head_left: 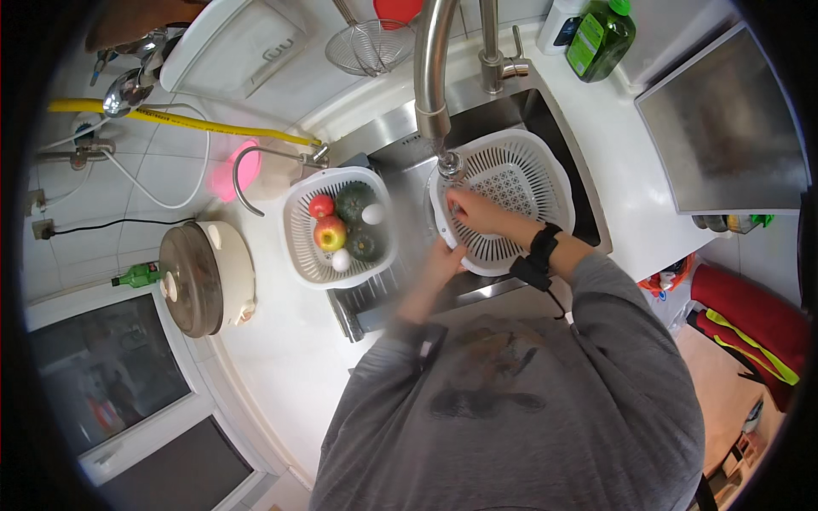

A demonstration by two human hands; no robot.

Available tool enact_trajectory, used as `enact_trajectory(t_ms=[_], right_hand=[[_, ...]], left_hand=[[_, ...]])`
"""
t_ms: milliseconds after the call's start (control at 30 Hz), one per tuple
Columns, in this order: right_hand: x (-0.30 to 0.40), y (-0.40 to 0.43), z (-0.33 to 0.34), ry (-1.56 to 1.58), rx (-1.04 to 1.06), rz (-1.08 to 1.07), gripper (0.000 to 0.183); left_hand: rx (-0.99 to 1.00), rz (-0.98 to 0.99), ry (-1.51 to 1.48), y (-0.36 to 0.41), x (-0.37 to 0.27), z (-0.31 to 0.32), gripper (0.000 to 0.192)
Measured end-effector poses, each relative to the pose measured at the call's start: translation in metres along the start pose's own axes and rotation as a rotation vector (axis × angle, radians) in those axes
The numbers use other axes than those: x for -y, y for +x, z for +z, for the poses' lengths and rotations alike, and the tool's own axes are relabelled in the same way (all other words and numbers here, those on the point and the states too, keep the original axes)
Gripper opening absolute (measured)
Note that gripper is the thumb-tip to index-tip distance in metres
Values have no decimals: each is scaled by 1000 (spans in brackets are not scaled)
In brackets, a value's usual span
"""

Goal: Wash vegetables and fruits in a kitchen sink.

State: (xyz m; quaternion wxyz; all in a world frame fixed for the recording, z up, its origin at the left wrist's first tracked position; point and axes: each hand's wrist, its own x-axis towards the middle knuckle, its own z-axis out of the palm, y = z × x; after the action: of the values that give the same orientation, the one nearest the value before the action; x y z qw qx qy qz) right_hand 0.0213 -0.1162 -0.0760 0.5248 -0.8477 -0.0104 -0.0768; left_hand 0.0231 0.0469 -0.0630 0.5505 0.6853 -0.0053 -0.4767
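Observation:
A white plastic colander basket [557, 167] sits tilted in the stainless steel sink [578, 217], under a curved metal faucet [434, 96]. Its slotted interior holds no food. My left hand [447, 259] grips its near-left rim, thumb on top. Inside the basket is my right hand [476, 211], fingers bent at the left wall; whether they pinch anything is hidden. Water seems to flow from the spout beside those fingers. To the left, a second white colander basket [300, 268] holds a red apple [330, 234], a tomato-like red fruit [321, 206], two dark green squashes [355, 202] and two eggs [341, 260].
A thin curved tap [238, 172] arches beside the left basket. Further left stands a cream electric pot [233, 274] with a brown lid. At the back right are a green detergent bottle [601, 41] and a white bottle [559, 25]. A wire strainer [370, 48] hangs behind the sink.

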Motion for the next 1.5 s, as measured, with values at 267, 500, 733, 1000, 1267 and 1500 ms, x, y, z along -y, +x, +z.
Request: enact_trajectory(t_ms=[267,500,733,1000,1267,1500], right_hand=[[-9,-21,-5,130,210,-38,14],[10,5,-16,254,46,95,21],[15,-32,-2,176,393,27,14],[17,-41,4,98,324,-100,8],[0,-71,1,-286,420,-126,6],[-39,-91,-53,-662,364,-56,7]], left_hand=[[88,150,58,9,9,-14,37],[99,55,30,11,-2,-1,36],[206,194,142,20,9,-26,37],[-48,23,-207,20,-40,-13,32],[-450,331,712,38,-33,-10,23],[-315,396,617,30,-35,-34,31]])
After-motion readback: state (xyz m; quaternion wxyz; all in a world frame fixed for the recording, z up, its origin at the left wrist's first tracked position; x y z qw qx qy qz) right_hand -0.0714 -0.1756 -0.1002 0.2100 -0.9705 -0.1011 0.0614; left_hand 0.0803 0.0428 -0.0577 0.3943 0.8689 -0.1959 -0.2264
